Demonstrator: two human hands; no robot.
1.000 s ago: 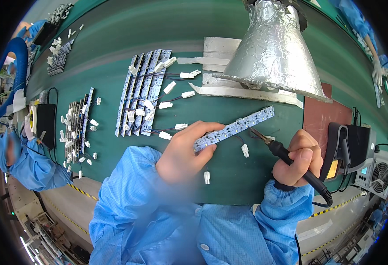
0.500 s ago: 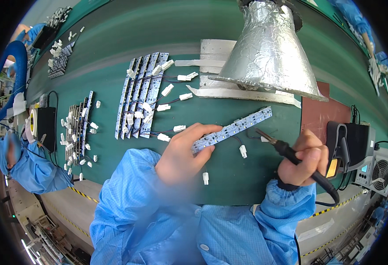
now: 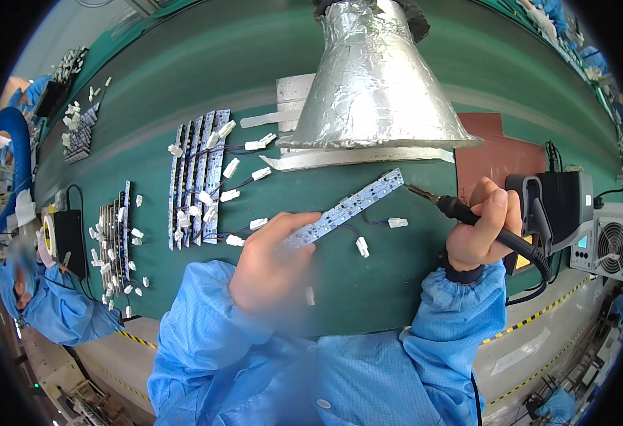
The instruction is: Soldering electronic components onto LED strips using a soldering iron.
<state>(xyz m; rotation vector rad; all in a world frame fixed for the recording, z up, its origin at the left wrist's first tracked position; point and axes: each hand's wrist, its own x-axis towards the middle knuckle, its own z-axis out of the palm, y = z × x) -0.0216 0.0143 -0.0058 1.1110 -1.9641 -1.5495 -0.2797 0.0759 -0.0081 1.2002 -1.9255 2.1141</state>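
Observation:
My left hand (image 3: 265, 259) grips the near left end of a narrow white LED circuit board (image 3: 359, 206) between thumb and fingers. The strip slants up to the right above the green bench. Thin wires run from it to white plug connectors (image 3: 362, 246); another connector (image 3: 397, 222) lies to its right. My right hand (image 3: 483, 231) is closed around the handle of a soldering iron (image 3: 459, 210). The iron's tip sits close by the board's far right end; whether they touch, I cannot tell. A blur partly covers my left wrist and a connector (image 3: 310, 295) near it.
Several wired LED strips (image 3: 199, 177) lie left of centre, with another stack (image 3: 116, 234) farther left. A foil-covered hood (image 3: 375, 85) hangs over the far side. The soldering station (image 3: 570, 206) and a fan unit (image 3: 609, 245) stand right. A co-worker's blue sleeve (image 3: 70, 305) is at far left.
The view has shifted, so the bench things sit farther left. The soldering iron's tip has moved from below the board to beside its far right end. Both hands keep their hold.

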